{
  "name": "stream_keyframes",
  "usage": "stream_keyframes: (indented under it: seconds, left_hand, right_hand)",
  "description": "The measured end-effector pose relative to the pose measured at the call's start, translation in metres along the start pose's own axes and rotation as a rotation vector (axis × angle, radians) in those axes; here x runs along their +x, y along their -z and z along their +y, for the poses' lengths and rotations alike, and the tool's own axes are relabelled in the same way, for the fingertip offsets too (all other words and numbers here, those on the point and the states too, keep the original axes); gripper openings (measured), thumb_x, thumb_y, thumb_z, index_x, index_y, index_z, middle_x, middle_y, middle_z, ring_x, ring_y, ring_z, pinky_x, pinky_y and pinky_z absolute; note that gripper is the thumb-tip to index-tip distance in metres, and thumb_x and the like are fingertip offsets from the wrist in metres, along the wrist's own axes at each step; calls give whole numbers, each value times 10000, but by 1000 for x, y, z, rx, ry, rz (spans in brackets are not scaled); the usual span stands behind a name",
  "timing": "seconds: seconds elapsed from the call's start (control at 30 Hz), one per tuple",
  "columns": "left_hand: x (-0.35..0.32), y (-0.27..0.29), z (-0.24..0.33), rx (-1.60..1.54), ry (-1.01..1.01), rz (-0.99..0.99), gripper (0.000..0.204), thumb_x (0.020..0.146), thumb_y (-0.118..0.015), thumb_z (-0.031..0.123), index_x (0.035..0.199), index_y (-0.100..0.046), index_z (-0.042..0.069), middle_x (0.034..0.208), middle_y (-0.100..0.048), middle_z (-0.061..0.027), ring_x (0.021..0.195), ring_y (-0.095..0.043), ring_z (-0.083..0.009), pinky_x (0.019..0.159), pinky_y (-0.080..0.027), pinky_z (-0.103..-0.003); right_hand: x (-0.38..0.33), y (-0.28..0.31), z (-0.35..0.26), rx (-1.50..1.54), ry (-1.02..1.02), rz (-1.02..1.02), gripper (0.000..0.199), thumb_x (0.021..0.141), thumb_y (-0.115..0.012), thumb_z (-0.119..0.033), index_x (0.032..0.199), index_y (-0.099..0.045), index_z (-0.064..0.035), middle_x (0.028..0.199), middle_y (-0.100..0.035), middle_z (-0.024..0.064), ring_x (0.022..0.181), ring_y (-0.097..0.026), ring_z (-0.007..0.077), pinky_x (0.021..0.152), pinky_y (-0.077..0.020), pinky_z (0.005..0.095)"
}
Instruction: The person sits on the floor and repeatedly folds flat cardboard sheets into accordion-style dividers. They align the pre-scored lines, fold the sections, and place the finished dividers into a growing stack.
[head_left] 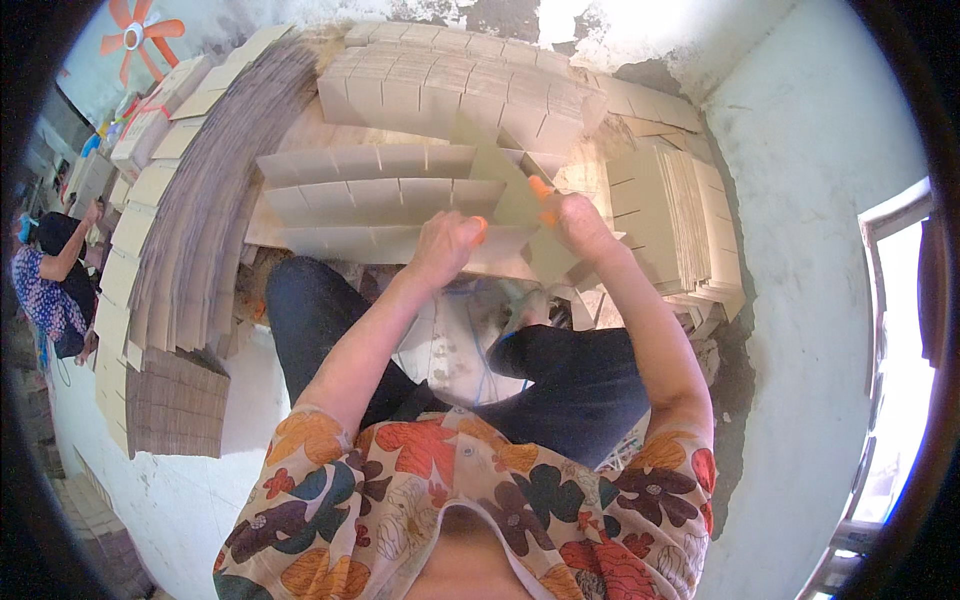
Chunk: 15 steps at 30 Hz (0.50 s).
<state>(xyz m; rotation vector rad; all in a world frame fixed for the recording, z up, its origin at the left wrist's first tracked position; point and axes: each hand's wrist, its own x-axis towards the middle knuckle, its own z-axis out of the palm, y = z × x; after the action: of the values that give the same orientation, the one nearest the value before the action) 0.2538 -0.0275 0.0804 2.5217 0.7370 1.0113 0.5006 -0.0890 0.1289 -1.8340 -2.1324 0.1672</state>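
Note:
Three long slotted cardboard strips stand on edge in front of me: a far strip [370, 162], a middle strip [350, 202] and a near strip [340, 243]. My left hand [448, 248] is closed at the right part of the near strip, with an orange cover on a fingertip. A crosswise cardboard divider [515, 195], blurred by motion, runs over the strips' right ends. My right hand [580, 225], also with orange finger covers, grips that divider by its right side. Whether its slots sit in the strips I cannot tell.
Slotted cardboard stacks stand at the back [440, 90], along the left [220, 180] and at the right [660, 220]. A peeling wall [810, 200] rises on the right. Another person [60, 270] sits far left, below an orange fan [135, 37]. My legs are bent beneath my arms.

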Motion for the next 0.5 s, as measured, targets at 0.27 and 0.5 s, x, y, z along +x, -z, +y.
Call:
stream_keyframes:
  seconds: [0.27,0.5]
  left_hand:
    - [3,11,3,20,-75,-32,317,768,-704,229,1026,-627,63,937,-626,-155,915,-591,-332,777,-478,-413]
    - [51,29,37,6,-190,-81,639,848,-618,394,1275,-433,-44,1326,-459,-214,1279,-385,-366,1034,-350,-435]
  right_hand:
    - [10,36,-44,-250,-89,43,87,834,-532,-117,878,-578,-57,828,-626,178,757,-626,357,638,-509,452]
    - [-74,62,63,-737,-640,441,532,790,-680,-227,1267,-482,-98,1095,-575,115,1058,-539,308,805,-469,463]
